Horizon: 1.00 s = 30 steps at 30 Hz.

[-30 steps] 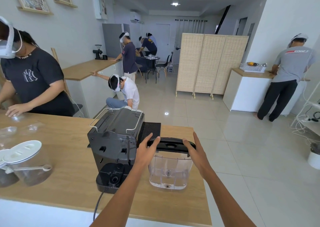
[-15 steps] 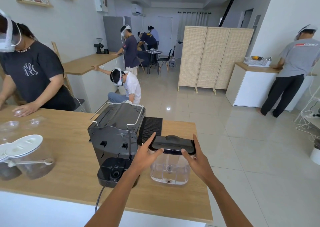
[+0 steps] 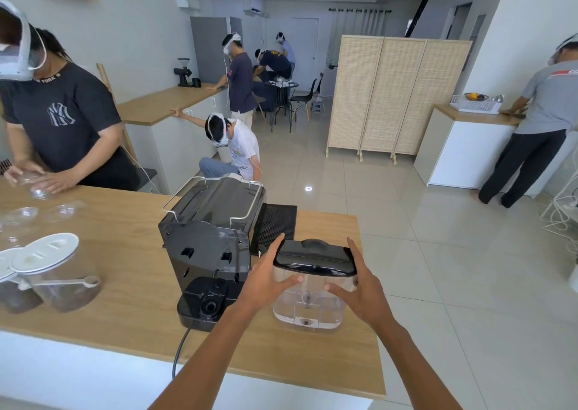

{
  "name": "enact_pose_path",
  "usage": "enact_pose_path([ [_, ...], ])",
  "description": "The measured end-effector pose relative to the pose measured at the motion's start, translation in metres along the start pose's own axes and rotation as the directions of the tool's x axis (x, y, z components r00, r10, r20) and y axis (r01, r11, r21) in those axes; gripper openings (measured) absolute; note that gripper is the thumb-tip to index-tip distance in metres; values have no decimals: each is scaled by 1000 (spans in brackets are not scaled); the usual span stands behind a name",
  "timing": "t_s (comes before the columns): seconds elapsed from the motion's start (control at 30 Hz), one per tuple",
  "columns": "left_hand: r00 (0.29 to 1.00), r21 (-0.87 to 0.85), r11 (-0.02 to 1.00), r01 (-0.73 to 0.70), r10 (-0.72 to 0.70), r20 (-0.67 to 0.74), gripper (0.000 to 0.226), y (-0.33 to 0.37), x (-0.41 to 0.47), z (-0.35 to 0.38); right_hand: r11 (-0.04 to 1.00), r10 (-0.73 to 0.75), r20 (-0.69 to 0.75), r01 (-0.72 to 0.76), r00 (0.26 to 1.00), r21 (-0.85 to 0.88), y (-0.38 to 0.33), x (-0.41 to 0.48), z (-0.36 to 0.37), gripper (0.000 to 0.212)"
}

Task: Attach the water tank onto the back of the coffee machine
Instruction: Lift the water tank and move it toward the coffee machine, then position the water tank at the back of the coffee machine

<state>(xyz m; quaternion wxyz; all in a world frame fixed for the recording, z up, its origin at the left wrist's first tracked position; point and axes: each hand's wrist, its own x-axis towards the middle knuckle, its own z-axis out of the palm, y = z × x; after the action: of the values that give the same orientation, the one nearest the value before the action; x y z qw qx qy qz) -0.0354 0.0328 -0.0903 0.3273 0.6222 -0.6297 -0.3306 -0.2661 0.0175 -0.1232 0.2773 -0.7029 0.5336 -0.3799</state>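
A black coffee machine (image 3: pixel 209 237) stands on the wooden counter (image 3: pixel 125 325) with its back towards me; its round tank socket (image 3: pixel 208 306) sits at the base. To its right is the clear water tank (image 3: pixel 308 303) with a black lid (image 3: pixel 314 258). My left hand (image 3: pixel 266 279) grips the tank's left side and my right hand (image 3: pixel 359 287) grips its right side, just below the lid. The tank is upright, beside the machine and apart from its back.
A black power cord (image 3: pixel 179 350) runs from the machine over the counter's near edge. Two clear jars with white lids (image 3: pixel 53 275) stand at the left. A black mat (image 3: pixel 276 225) lies behind the machine. A person (image 3: pixel 62 121) works across the counter.
Both hands have slid from the lid's edges down onto the tank's sides, and the tank appears slightly raised. The camera view has dipped and shifted a little.
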Motion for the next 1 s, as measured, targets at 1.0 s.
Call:
enact_pose_path([
  [1.0,959,-161,974,-157,111,-261,95,-9,-72,-71,999,48,-54,-47,997,24,-98,-40,17,120],
])
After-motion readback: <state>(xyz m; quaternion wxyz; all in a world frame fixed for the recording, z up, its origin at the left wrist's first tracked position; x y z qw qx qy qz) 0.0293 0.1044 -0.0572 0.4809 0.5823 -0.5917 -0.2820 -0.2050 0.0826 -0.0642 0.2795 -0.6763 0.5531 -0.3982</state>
